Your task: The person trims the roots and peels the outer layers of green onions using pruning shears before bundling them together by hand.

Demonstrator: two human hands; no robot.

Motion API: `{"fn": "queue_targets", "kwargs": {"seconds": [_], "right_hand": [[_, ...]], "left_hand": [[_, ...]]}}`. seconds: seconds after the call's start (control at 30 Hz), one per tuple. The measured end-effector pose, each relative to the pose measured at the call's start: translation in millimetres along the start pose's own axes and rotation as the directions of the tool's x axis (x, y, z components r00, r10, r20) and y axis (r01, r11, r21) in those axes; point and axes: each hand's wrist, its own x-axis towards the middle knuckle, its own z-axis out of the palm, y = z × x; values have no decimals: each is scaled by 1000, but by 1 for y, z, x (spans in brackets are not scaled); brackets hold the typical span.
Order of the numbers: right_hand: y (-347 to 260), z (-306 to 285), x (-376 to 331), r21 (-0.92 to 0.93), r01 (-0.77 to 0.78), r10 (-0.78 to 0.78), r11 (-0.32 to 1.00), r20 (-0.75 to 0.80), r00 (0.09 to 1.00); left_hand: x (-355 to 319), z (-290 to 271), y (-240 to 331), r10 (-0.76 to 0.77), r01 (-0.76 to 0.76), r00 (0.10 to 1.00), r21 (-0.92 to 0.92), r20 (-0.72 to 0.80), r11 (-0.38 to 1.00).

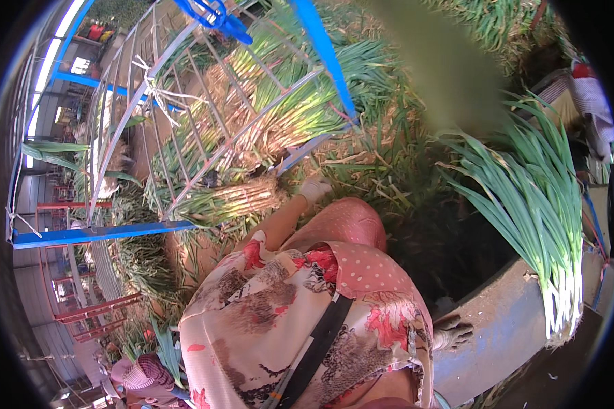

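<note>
The person wears a loose, short-sleeved top (273, 320) in pale cream, printed with large red flowers and smudged brown and grey patterns. A black strap (317, 344) runs diagonally across its front. Below it show pink trousers (351, 228) with small white dots. One hand wears a whitish glove (314, 187). One foot (450, 334) is bare and dusty.
</note>
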Motion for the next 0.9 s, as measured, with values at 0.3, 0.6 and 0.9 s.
{"fn": "queue_targets", "kwargs": {"seconds": [0.3,0.6,0.9], "right_hand": [[140,51,93,85,285,-245,955,-318,916],[104,-101,-4,217,515,-282,829,-632,722],[31,2,-159,898,-164,-359,409,323,876]], "left_hand": [[1,-115,-54,-391,441,898,432,-202,787],[33,-217,-33,-354,565,802,417,-482,712],[69,-292,-21,-233,493,863,645,-448,584]]}}
